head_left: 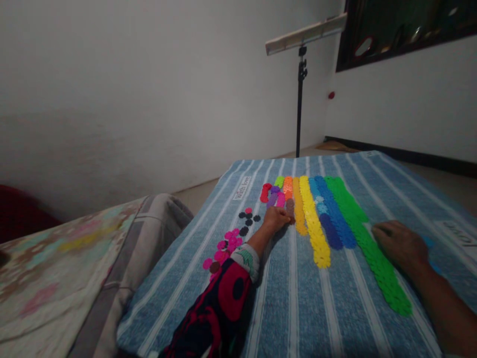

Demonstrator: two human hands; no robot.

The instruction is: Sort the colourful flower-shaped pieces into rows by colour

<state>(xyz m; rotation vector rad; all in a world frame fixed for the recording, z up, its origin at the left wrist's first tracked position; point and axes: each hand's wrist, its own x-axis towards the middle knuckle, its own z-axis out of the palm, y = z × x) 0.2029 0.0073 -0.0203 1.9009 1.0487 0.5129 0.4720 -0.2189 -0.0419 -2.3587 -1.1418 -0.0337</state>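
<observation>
My left hand (276, 219) reaches to the lower end of a short row of brown discs (290, 206), its fingers pinched on a brown disc. Flower-edged plastic discs lie overlapped in rows by colour: a yellow row (313, 223), an orange-yellow row (299, 209), a blue row (337, 214) and a long green row (376, 258). Shorter purple, pink, red and orange rows sit at the far left end. Beside the green row, my right hand (402, 243) rests with its fingers curled; whatever they may hold is hidden.
Loose pink discs (231, 241) and black discs (249, 219) lie scattered left of my left forearm. A blue striped cloth (276, 298) covers the surface. Light-blue pieces (434, 268) show beyond my right wrist. Behind stands a lamp on a black pole (299, 109); a floral-covered surface (48, 278) is at left.
</observation>
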